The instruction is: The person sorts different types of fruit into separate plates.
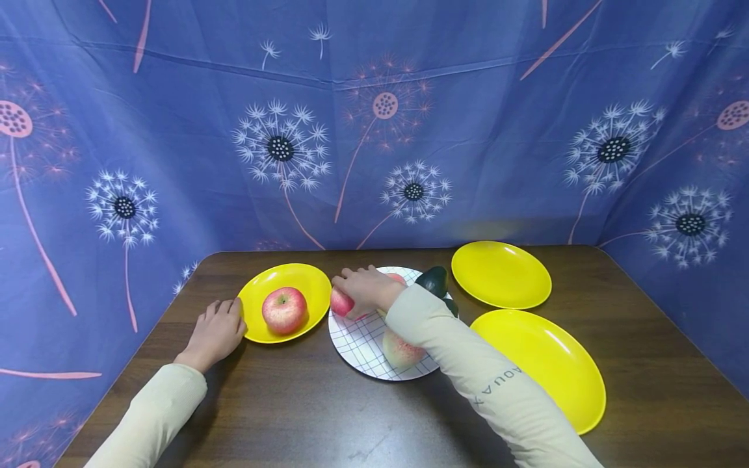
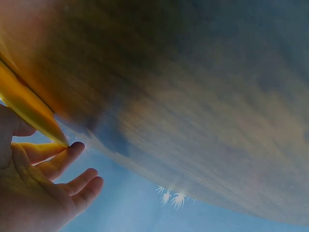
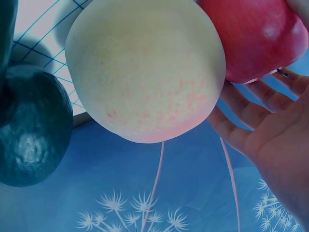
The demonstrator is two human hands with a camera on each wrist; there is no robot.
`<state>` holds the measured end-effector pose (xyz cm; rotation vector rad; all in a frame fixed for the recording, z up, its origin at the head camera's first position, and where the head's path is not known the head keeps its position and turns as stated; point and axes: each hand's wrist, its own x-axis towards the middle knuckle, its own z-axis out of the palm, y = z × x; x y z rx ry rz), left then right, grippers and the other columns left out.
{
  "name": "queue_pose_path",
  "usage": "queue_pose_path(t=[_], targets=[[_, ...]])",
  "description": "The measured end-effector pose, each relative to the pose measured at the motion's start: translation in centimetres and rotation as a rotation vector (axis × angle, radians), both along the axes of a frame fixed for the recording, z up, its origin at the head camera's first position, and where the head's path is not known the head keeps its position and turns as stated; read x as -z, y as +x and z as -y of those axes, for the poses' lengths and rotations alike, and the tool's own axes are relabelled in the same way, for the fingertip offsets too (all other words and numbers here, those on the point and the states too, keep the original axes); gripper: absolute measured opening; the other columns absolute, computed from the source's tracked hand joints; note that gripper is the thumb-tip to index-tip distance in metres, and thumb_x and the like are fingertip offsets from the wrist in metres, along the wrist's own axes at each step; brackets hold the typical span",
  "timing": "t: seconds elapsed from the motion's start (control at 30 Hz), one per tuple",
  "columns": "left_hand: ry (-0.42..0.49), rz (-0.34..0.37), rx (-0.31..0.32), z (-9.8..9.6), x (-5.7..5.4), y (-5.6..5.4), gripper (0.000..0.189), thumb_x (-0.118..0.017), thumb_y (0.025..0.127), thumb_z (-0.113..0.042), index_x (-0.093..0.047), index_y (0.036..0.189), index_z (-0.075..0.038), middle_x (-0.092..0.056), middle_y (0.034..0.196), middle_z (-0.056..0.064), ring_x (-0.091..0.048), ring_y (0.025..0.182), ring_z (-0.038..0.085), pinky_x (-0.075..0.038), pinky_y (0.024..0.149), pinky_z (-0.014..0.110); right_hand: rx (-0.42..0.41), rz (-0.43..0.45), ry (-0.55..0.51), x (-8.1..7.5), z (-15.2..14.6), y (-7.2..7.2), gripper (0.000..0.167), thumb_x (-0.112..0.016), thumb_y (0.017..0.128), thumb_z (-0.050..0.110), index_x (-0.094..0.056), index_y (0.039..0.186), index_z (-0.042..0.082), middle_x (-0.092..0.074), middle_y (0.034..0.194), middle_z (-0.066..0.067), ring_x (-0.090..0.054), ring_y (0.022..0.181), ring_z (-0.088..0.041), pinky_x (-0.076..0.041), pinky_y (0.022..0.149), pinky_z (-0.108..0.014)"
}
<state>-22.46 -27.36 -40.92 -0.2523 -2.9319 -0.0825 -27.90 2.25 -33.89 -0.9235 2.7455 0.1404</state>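
Observation:
My right hand (image 1: pixel 368 290) grips a red apple (image 1: pixel 341 303) at the left part of a white plate with a blue grid (image 1: pixel 357 344). In the right wrist view, the fingers curl behind that apple, beside a pale peach (image 3: pixel 145 72). Another peach (image 1: pixel 401 351) lies near the plate's front, partly behind the sleeve. Dark green avocados (image 1: pixel 433 281) sit at the plate's right side. My left hand (image 1: pixel 216 330) touches the left rim of a yellow plate (image 1: pixel 313 286) with relaxed fingers. One red apple (image 1: pixel 284 311) sits on this yellow plate.
Two more yellow plates stand on the right, one at the back (image 1: pixel 501 276) and one nearer (image 1: pixel 550 370). The right forearm reaches over the nearer plate's left edge. A blue dandelion-print cloth (image 1: pixel 497 130) hangs behind the brown wooden table (image 1: pixel 304 403).

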Motion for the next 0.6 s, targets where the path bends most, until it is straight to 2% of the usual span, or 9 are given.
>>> queue_pose_path(t=[0.4, 0.6], targets=[[-0.001, -0.012, 0.002, 0.05, 0.06, -0.05, 0.045, -0.046, 0.088, -0.017, -0.045, 0.122, 0.012, -0.05, 0.119, 0.031, -0.04, 0.112, 0.051, -0.035, 0.09, 0.063, -0.006, -0.006, -0.008, -0.04, -0.01, 0.03, 0.08, -0.073, 0.073, 0.044, -0.035, 0.139, 0.02, -0.041, 0.139, -0.005, -0.04, 0.127, -0.029, -0.025, 0.109, -0.052], [-0.002, -0.008, 0.001, 0.09, 0.12, -0.07, 0.046, -0.046, 0.088, -0.017, -0.045, 0.123, 0.012, -0.049, 0.12, 0.032, -0.04, 0.112, 0.052, -0.035, 0.09, 0.064, -0.03, -0.008, -0.041, -0.34, -0.29, 0.09, 0.077, -0.074, 0.072, 0.041, -0.037, 0.137, 0.02, -0.045, 0.133, -0.004, -0.043, 0.121, -0.027, -0.027, 0.108, -0.05]])
